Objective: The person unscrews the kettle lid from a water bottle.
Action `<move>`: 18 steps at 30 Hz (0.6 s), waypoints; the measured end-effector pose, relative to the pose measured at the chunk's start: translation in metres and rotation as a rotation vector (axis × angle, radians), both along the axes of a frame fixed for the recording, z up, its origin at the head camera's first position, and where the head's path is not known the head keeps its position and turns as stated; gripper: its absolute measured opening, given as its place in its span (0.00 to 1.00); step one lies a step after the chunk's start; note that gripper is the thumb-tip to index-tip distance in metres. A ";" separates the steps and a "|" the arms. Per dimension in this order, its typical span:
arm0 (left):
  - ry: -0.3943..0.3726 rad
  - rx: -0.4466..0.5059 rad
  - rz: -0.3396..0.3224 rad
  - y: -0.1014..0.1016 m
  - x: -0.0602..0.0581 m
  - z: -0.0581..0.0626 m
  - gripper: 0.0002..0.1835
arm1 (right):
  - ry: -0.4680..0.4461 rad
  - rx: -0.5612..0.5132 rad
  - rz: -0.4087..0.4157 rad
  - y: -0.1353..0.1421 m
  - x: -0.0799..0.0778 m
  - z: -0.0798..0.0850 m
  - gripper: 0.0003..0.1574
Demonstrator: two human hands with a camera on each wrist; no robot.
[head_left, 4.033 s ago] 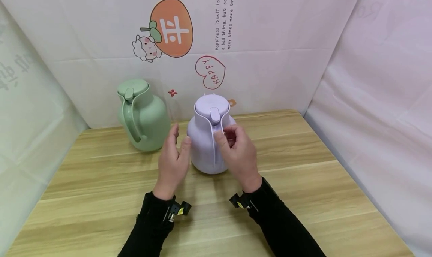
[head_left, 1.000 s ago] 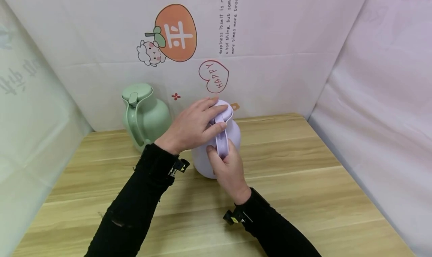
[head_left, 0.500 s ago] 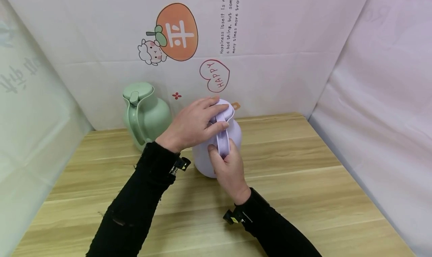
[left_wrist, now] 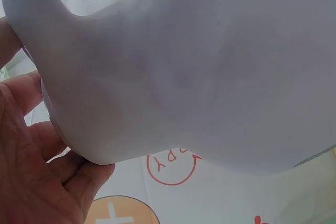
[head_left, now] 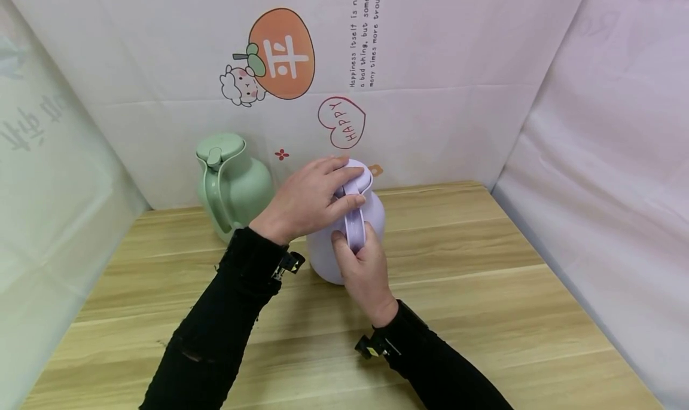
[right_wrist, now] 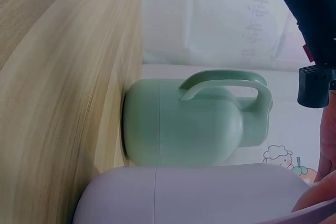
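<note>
A lavender, round-bellied plastic-looking jug [head_left: 325, 257] is stood upright near the middle of the wood-grained table [head_left: 511, 314], its matching loop handle [head_left: 356, 230] turned towards six o'clock and its rounded lavender lid [head_left: 356, 164] seated at the top. The handle is clasped from five o'clock by the right hand [head_left: 368, 272], whose grip is closed round it with the thumb on the near side. The lid is covered from ten o'clock by the left hand [head_left: 309, 198]; its grip is spread, the fingers only slightly bent across the lid and the thumb laid by the handle's upper end. At ten o'clock from the lavender jug, a pale-green jug [head_left: 244, 183] of similar shape is set upright. Black sleeves [head_left: 207, 320] are worn on both arms. At twelve o'clock, behind, a white printed cloth [head_left: 457, 39] is hung, marked with a red-outlined heart [head_left: 343, 122].
</note>
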State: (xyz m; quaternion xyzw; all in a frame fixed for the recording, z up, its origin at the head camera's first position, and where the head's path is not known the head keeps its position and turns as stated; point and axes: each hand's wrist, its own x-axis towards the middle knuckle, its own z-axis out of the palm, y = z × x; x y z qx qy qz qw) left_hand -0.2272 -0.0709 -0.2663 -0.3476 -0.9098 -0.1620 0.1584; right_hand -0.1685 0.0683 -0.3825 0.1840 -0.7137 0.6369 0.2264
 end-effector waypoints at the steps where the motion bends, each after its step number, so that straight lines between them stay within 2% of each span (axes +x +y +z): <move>1: 0.001 0.002 0.000 0.000 0.000 0.000 0.29 | -0.001 0.001 -0.003 0.000 0.000 0.000 0.13; 7: 0.019 0.006 0.011 0.002 0.003 0.000 0.28 | 0.013 -0.002 -0.001 -0.001 0.000 0.000 0.12; 18: 0.012 -0.003 0.080 0.010 0.009 0.001 0.29 | 0.019 0.006 -0.033 -0.002 0.000 -0.001 0.12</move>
